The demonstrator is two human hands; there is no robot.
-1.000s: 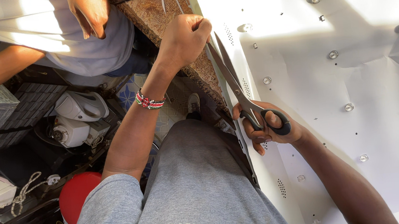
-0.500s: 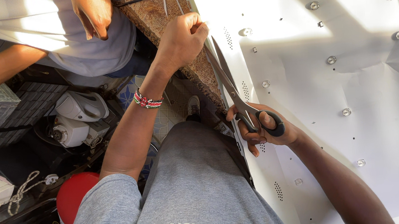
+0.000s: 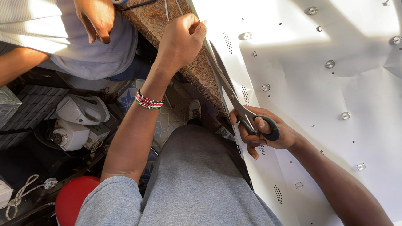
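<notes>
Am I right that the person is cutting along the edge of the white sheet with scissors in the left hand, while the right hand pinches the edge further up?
Not quite: the hands are swapped. In the head view, the right hand holds the scissors, and the left hand pinches the white sheet further up.

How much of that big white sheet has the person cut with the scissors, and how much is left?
Cut so far, as far as shows: the edge strip nearer the body, behind the blades. In hand: the right hand works the scissors, blades slightly open along the edge of the white sheet, while the left hand pinches that edge ahead of the tips. Left: the short stretch past the left hand; its end is out of view.
</notes>
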